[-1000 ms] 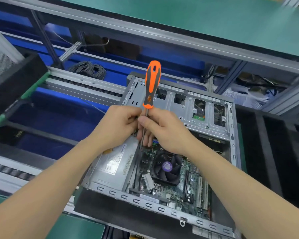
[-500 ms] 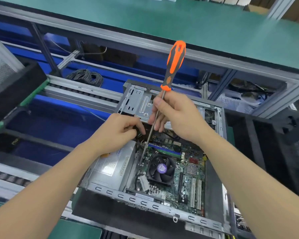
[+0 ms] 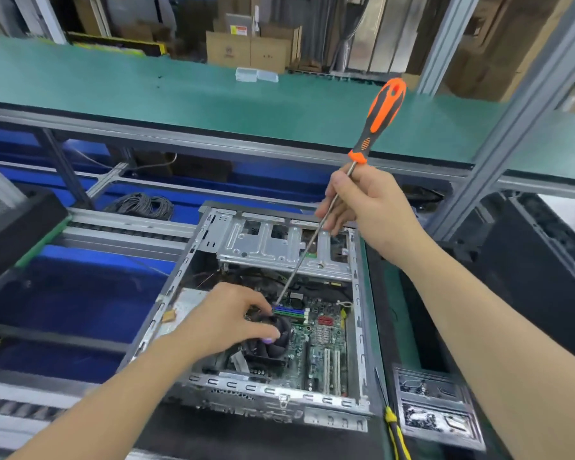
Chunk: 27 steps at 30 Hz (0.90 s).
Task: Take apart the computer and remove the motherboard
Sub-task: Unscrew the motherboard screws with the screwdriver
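The open computer case (image 3: 273, 391) lies flat on a black mat (image 3: 246, 438).

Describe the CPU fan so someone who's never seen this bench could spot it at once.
Find the open metal case in the middle, with the green motherboard inside. The fan sits at the board's left side, gripped by the left hand. It is the only round black part, with a purple label at its hub.
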Each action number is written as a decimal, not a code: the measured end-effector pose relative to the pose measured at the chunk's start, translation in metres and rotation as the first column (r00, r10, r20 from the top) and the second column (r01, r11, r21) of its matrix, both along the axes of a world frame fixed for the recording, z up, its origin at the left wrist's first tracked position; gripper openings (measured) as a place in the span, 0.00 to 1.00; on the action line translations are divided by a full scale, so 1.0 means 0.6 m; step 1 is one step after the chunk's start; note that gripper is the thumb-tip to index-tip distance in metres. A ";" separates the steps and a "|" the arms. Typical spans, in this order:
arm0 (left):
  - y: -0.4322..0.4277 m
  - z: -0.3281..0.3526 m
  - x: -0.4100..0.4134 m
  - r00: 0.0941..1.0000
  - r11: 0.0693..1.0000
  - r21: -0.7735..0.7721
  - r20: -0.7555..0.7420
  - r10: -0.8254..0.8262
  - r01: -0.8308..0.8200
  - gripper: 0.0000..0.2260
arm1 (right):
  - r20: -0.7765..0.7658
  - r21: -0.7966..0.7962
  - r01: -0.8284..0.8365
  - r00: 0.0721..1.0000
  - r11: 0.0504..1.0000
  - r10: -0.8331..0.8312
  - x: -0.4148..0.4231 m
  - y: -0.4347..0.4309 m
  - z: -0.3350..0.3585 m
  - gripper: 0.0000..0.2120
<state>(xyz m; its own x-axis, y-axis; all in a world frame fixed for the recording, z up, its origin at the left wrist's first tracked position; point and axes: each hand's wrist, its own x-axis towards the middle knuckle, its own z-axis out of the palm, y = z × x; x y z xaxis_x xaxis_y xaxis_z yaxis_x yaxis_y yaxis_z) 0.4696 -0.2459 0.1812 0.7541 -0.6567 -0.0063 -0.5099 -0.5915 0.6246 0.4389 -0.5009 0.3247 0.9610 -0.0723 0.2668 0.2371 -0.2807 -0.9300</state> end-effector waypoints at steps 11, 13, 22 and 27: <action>-0.032 -0.015 -0.027 0.990 0.970 -0.229 -0.132 0.053 -0.082 0.04 | 0.028 0.026 0.066 0.997 0.997 -0.067 -0.039 -0.032 0.003 0.12; -0.030 -0.015 -0.030 0.994 0.982 -0.186 -0.111 0.011 -0.031 0.08 | 0.039 0.025 0.080 0.996 0.996 -0.081 -0.041 -0.038 -0.003 0.12; -0.060 0.008 -0.036 0.357 0.609 -0.383 -0.918 -0.171 -0.695 0.08 | 0.062 -0.262 0.171 0.985 0.950 -0.160 -0.057 -0.030 -0.081 0.12; -0.097 -0.002 -0.019 0.462 0.681 -0.366 -0.886 -0.045 -0.635 0.16 | 0.140 -0.335 0.296 0.954 0.894 -0.264 -0.077 -0.010 -0.162 0.09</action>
